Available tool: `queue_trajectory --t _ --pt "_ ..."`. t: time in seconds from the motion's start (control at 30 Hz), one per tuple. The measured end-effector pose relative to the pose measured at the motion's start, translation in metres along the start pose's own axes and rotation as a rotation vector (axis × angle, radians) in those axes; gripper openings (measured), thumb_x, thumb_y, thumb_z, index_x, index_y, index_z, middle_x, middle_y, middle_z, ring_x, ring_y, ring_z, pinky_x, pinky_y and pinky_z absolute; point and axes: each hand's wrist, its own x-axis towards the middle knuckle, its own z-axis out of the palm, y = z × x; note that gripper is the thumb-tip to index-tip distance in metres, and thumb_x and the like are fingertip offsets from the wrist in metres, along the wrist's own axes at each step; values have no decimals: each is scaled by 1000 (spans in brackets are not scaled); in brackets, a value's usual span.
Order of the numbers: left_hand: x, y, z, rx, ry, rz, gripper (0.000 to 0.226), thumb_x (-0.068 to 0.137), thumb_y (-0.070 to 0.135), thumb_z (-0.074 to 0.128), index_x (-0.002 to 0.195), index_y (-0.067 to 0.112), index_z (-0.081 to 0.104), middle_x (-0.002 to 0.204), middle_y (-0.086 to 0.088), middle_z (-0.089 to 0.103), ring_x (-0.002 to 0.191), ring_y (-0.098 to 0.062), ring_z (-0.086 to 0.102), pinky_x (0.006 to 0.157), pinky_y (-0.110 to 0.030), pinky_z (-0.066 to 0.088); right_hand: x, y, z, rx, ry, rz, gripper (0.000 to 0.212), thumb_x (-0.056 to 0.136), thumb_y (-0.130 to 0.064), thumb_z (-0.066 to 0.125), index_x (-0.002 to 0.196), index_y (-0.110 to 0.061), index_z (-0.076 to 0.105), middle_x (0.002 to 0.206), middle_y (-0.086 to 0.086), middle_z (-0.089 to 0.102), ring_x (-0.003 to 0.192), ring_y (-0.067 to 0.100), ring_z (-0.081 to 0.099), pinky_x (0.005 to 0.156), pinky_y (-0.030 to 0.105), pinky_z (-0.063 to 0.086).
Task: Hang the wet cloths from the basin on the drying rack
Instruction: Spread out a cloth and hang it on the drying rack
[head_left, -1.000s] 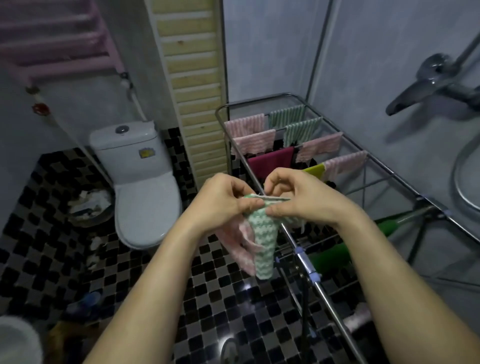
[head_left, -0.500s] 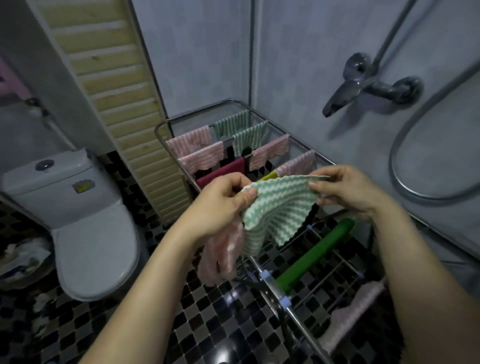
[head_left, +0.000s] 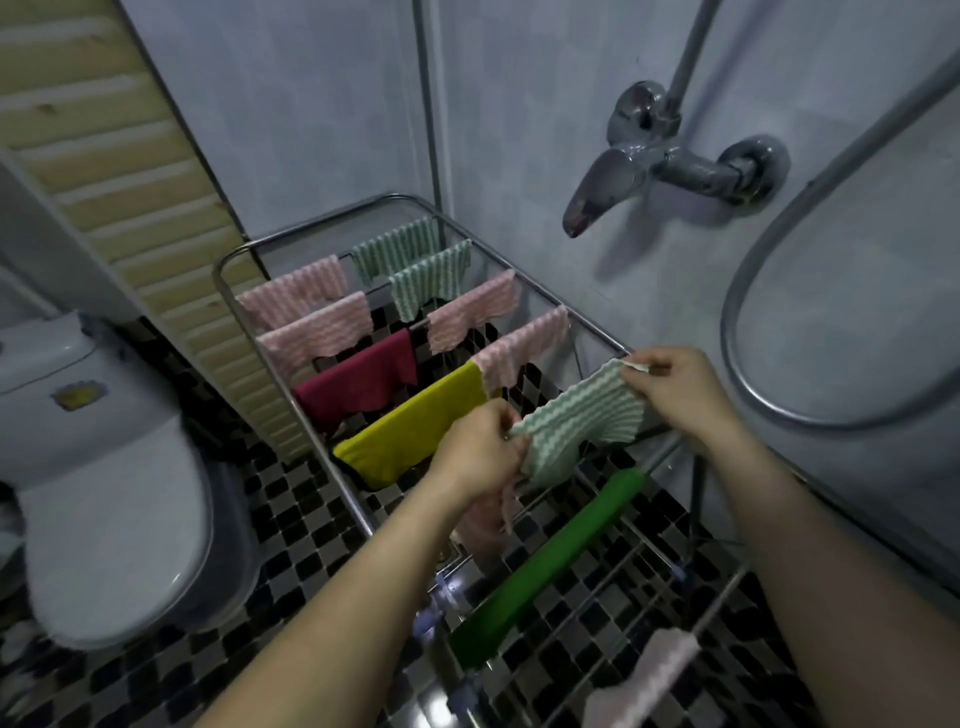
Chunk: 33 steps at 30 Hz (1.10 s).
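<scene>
We see the held cloth in wavy mint-green and white stripes. On the silver rack we count pink-and-white striped cloths, two green-and-white striped cloths, a plain magenta cloth, a plain yellow cloth and a bright green cloth. The floor is a black-and-white check; the toilet is white.

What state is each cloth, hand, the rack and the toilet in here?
green striped cloth: held spread above a rail.
left hand: pinches its near corner, holds pink cloth too.
right hand: pinches its far corner.
pink cloth: bunched, dangling under left hand.
yellow cloth: draped over a rail.
magenta cloth: draped over a rail.
drying rack: unfolded, partly filled.
toilet lid: closed.
</scene>
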Motion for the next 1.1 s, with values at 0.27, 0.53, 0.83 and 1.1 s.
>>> queue_trajectory --t 0.27,0.53,0.83,1.1 --pt "43 -2 20 -442 -198 -178 7 96 10 55 93 8 49 71 -20 67 39 -18 57 45 -26 45 39 22 3 -255 129 -32 24 76 -24 79 92 -7 74 76 6 67 74 19 62 75 29 49" --pt "100 -4 22 -467 -3 -253 16 94 12 58 80 14 50 69 -17 66 48 -20 55 56 -31 49 97 9 17 -371 99 -144 29 81 -25 75 102 -5 71 95 13 71 90 29 66 80 29 48" --pt "101 -18 29 242 89 -92 21 85 43 68 96 25 68 91 3 69 80 -19 64 67 -29 49 87 55 32 -553 125 72 23 87 -21 58 89 -4 74 89 23 71 86 38 67 75 38 50" --pt "105 -16 46 323 47 -110 22 83 43 70 80 22 75 74 6 72 67 -12 66 65 -33 58 89 75 45 57 48 407 27 90 -8 58 63 -8 61 64 11 63 41 9 51 35 13 35"
